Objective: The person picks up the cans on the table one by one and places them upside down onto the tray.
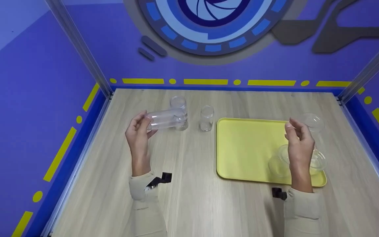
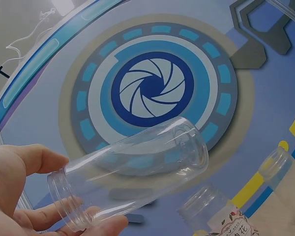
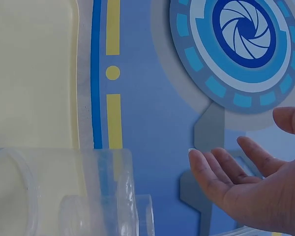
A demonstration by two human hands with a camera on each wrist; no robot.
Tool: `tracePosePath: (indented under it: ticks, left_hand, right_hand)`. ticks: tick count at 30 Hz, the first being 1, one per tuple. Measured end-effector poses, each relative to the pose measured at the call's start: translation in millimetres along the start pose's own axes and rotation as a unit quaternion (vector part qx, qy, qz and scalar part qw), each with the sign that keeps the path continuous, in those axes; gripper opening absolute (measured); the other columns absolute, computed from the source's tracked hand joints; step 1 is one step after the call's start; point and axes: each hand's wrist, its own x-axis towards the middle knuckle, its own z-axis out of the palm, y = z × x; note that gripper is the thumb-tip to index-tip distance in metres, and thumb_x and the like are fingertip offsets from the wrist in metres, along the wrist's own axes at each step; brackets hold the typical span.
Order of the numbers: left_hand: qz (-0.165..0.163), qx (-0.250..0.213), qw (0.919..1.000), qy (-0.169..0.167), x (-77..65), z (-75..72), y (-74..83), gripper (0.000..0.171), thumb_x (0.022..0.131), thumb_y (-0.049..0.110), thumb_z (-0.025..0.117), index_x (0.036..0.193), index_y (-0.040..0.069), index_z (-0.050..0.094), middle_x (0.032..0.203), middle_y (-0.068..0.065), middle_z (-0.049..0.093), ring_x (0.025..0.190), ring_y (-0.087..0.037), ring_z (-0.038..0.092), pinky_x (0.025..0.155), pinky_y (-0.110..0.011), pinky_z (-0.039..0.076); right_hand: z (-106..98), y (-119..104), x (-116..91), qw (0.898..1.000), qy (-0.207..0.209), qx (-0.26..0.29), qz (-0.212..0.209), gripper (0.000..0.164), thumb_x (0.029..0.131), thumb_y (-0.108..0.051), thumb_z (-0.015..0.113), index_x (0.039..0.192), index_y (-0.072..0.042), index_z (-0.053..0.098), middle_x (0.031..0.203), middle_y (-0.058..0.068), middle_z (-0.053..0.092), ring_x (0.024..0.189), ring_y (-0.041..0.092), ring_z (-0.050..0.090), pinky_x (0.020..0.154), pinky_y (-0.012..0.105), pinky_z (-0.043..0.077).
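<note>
My left hand (image 1: 138, 136) grips a clear plastic jar (image 1: 165, 119) by its threaded neck. In the left wrist view the jar (image 2: 132, 172) lies nearly sideways in the air, its base pointing right and slightly up. Behind it, a taller clear jar (image 1: 178, 101) stands on the table; the left wrist view shows a floral label (image 2: 233, 225) on it. To its right stands a smaller clear jar (image 1: 207, 118). Over the right part of a yellow tray (image 1: 242, 148), my right hand (image 1: 299, 146) hovers with loosely bent fingers and an empty palm, as the right wrist view also shows.
Clear containers (image 1: 279, 166) sit on the tray's right side, partly hidden by the right forearm. Another clear container (image 1: 314, 122) is by the tray's far right corner. Blue-purple panels (image 1: 137, 70) with metal posts enclose the wooden table (image 1: 189, 191) at the back and sides.
</note>
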Motion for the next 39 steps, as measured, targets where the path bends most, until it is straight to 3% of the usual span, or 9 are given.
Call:
tracePosePath:
  ticks: [7,16,39]
  left_hand:
    - [-0.01,-0.014,0.9998,-0.01,-7.7,3.8,-3.8,0.041,0.1,0.015,0.069,0.136,-0.004,0.065,0.128,-0.018,0.067,0.111,-0.029,0.067,0.081,-0.035,0.063]
    - [-0.01,-0.02,0.9996,-0.017,-13.5,8.2,-9.5,0.039,0.1,0.014,0.068,0.135,-0.003,0.066,0.127,-0.019,0.067,0.111,-0.031,0.068,0.082,-0.037,0.063]
    - [-0.01,-0.028,0.9987,-0.042,-26.3,17.3,-11.3,0.039,0.101,0.013,0.068,0.136,-0.004,0.064,0.124,-0.018,0.067,0.107,-0.027,0.069,0.08,-0.033,0.063]
  right_hand:
    - [5,-1,-3,0.999,-0.012,0.027,0.018,0.05,0.109,-0.034,0.06,0.149,-0.003,0.058,0.142,0.005,0.059,0.127,0.014,0.056,0.103,0.03,0.049]
    - [11,-4,-8,0.997,-0.024,0.067,0.009,0.05,0.109,-0.03,0.062,0.147,0.001,0.058,0.142,0.01,0.059,0.128,0.018,0.055,0.094,0.021,0.051]
    - [25,-9,-18,0.99,-0.067,0.121,0.006,0.047,0.109,-0.025,0.062,0.146,0.004,0.057,0.142,0.013,0.059,0.129,0.022,0.054,0.096,0.026,0.053]
